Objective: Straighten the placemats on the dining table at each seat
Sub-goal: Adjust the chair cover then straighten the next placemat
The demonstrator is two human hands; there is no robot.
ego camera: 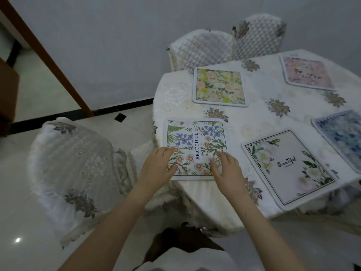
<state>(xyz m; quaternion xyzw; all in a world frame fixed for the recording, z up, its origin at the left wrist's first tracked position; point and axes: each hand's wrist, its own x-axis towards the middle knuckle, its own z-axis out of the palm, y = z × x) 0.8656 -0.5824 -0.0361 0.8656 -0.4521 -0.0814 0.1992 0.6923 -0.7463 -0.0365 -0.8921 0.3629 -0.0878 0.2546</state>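
Head view, dining table [254, 118] under a cream embroidered cloth: five placemats. Item one, the wildflower placemat [196, 145], white ground, blue and orange blooms, green fronds, "BEAUTIFUL" printed down its middle; lies flat at the table's near-left edge, its near side reaching the cloth's drop. Item two, the white-rose placemat [289, 169], script lettering, dark line border, set askew at the near edge to the right, one corner past the rim. Item three, the yellow-peach placemat [219, 87], at the far-left edge before a quilted chair [203, 49]. Item four, the pink placemat [307, 72], far-right edge. Item five, the blue placemat [340, 135], right edge, partly cut off by the frame. Bare cloth lies between all five; none touch. A lace-covered chair [78, 169] stands left of the table, apart from it. Left hand [159, 167] lies palm-down, fingers spread wide, on the wildflower placemat's near-left corner. Right hand [227, 171] lies likewise flat and spread on its near-right corner. Both forearms reach forward from below; neither hand grips anything.
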